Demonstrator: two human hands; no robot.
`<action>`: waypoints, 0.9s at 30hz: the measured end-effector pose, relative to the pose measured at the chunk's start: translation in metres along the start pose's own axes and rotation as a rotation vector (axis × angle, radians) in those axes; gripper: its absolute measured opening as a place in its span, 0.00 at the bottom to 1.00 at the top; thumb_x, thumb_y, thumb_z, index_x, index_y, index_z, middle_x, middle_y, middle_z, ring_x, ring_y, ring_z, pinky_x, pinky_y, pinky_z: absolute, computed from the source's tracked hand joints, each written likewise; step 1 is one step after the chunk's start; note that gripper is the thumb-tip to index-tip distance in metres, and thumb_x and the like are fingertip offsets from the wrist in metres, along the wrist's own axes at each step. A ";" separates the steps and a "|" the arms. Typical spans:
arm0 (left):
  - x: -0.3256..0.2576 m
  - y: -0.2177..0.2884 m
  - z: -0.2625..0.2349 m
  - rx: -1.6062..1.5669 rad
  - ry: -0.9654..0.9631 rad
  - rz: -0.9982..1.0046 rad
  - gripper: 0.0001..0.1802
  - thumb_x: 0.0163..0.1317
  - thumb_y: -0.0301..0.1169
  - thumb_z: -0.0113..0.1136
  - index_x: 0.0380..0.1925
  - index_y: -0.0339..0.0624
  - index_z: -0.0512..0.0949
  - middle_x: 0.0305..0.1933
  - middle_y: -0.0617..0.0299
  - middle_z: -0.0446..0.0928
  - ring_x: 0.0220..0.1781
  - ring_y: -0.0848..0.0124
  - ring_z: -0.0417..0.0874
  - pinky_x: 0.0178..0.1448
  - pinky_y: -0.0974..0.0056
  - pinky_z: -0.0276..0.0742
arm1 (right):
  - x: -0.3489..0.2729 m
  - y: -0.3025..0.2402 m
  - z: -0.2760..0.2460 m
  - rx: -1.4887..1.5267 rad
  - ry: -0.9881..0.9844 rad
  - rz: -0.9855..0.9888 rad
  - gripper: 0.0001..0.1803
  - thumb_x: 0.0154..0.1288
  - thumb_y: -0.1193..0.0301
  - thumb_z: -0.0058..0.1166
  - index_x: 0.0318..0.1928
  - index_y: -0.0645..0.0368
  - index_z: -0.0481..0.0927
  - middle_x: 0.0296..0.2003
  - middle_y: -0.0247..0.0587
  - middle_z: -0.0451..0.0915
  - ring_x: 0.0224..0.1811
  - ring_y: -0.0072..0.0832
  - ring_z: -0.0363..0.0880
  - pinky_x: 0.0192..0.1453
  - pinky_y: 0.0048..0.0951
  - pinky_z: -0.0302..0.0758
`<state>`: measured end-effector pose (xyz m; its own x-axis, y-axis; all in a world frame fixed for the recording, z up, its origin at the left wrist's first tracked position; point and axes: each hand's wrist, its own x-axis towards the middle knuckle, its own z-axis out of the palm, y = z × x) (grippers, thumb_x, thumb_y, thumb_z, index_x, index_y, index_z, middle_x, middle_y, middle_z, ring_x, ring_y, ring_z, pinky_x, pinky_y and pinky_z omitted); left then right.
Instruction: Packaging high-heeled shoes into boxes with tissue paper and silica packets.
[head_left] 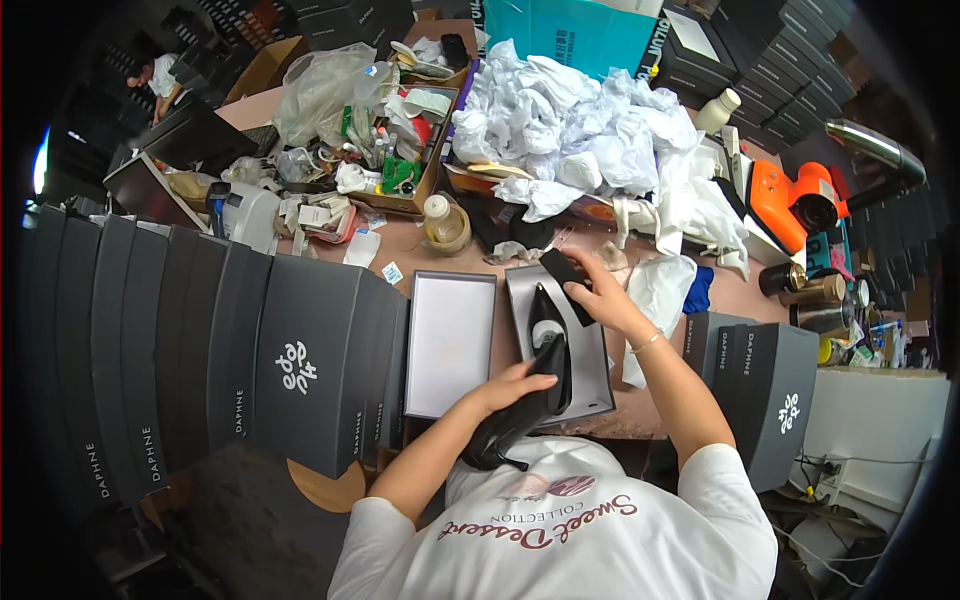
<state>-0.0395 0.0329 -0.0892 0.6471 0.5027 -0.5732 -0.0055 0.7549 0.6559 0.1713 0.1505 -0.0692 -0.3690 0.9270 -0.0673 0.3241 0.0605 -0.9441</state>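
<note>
A white shirt [560, 530] fills lower centre. The left hand [508, 388] grips a black shoe [512, 420], slanting up-right over the open box [592, 385]; the right hand [602, 298] clasps a black piece [566, 278].

Ctr well lit, rim dark, strong fisheye bend
White paper pile [580, 110] & white shirt [560, 535] v. bright; glare on metal nozzle [880, 150]; soft sheen on held black shoe [503, 428]; bright bluish strip [41, 165] at far L edge, main light src can't be told; lower L dim, dk boxes [180, 340] there curve w/ distortion; bkgd person [162, 78] upper L small, soft; mid-frame fairly sharp, corners black
</note>
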 end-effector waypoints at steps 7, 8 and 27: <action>-0.018 -0.017 -0.015 0.120 0.023 -0.082 0.36 0.58 0.47 0.61 0.59 0.34 0.67 0.49 0.58 0.75 0.48 0.72 0.75 0.53 0.69 0.71 | 0.097 0.030 0.009 -0.666 -0.047 -0.462 0.20 0.57 0.68 0.58 0.50 0.58 0.74 0.50 0.51 0.71 0.50 0.47 0.74 0.53 0.41 0.73; -0.026 -0.013 -0.016 0.088 0.029 -0.047 0.36 0.59 0.48 0.61 0.60 0.34 0.65 0.51 0.57 0.74 0.49 0.72 0.75 0.54 0.68 0.71 | 0.107 0.043 0.010 -0.724 -0.082 -0.434 0.19 0.57 0.68 0.58 0.50 0.57 0.74 0.48 0.50 0.72 0.49 0.46 0.74 0.51 0.41 0.74; -0.042 -0.043 -0.002 -0.806 0.128 0.294 0.31 0.68 0.56 0.41 0.55 0.40 0.70 0.48 0.59 0.77 0.48 0.69 0.80 0.53 0.65 0.77 | -0.091 -0.095 0.095 -0.357 -0.144 -0.512 0.09 0.54 0.73 0.62 0.35 0.58 0.76 0.28 0.41 0.73 0.29 0.39 0.76 0.32 0.35 0.75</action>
<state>-0.0678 -0.0200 -0.0939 0.4439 0.7312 -0.5179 -0.7289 0.6309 0.2660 0.0917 0.0251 -0.0043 -0.6590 0.6906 0.2981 0.3365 0.6251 -0.7043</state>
